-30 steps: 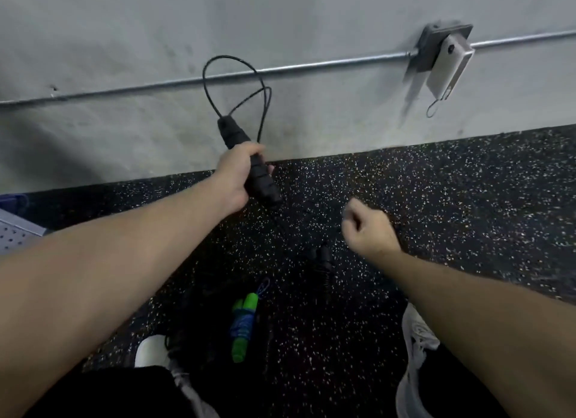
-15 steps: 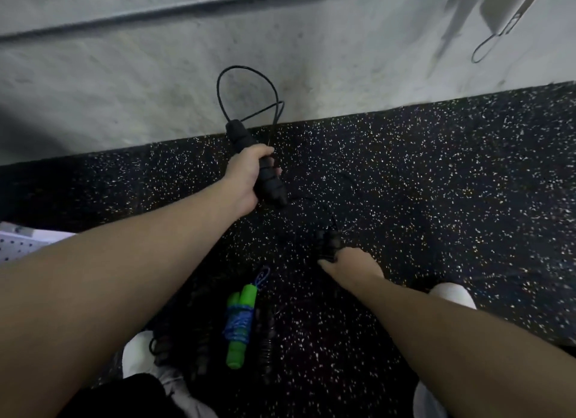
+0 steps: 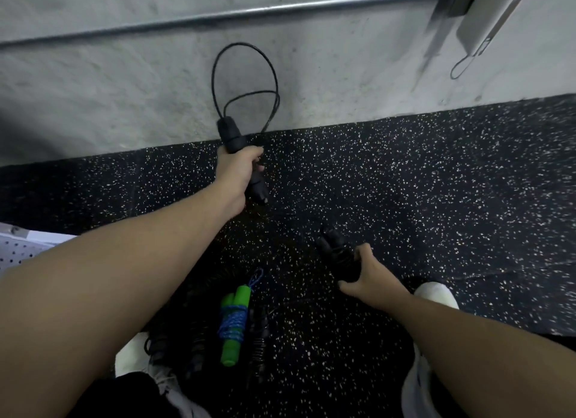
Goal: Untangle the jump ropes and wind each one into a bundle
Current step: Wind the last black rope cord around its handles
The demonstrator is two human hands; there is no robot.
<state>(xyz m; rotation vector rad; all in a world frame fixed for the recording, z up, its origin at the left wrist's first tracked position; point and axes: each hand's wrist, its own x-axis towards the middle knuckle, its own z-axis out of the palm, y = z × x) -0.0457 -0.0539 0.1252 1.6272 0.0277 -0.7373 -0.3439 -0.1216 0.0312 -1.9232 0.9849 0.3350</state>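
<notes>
The left hand (image 3: 235, 176) is held out over the floor (image 3: 436, 184) near the wall (image 3: 124, 84), its fingers clamped around a black handle (image 3: 232, 137). The handle's top end sticks up past the thumb and its lower end pokes out under the fist. From the top end a thin black cord (image 3: 246, 75) rises in two loops against the wall and runs back down beside the hand.

The right hand (image 3: 371, 277) is low over the floor, nearer the person. Its fingers (image 3: 363, 252) curl around a dark pair of handles (image 3: 335, 252) that lies on the floor, thumb on one side and fingers on the other. Whether the pair is lifted or still resting there I cannot tell.

Between the two forearms, close to the person's feet, lies a wound bundle: green handles (image 3: 233, 324) side by side, wrapped in blue rope (image 3: 232, 319), with a small blue loop sticking out at the far end. Just beside it on both sides lie more dark ropes (image 3: 199, 339), hard to make out against the black speckled floor; some look coiled like springs.

White shoes (image 3: 436, 294) show at either side near the bottom. A metal pipe (image 3: 218, 15) runs along the wall, and a pale box (image 3: 489, 15) with a wire loop hangs from it near the right end. At the left edge sits a white perforated panel (image 3: 18, 249).
</notes>
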